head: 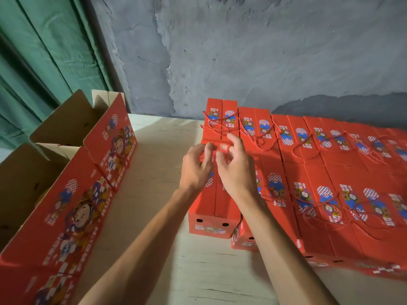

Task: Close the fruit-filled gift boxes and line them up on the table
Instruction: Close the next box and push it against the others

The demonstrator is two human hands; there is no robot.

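Note:
A closed red gift box [212,205] stands at the left end of the near row of red boxes. Both my hands are above its far end. My left hand [196,166] and my right hand [233,168] have curled fingers pinching the box's red cord handle [223,148]. More closed red boxes [319,194] with cord handles lie in two rows to the right, reaching the wall. Two open red boxes [72,194] with raised flaps stand on the left; their contents are mostly hidden.
The pale wooden table [163,150] shows bare between the open boxes and the closed rows. A grey plaster wall [264,51] runs behind the table. A green curtain [44,51] hangs at the far left.

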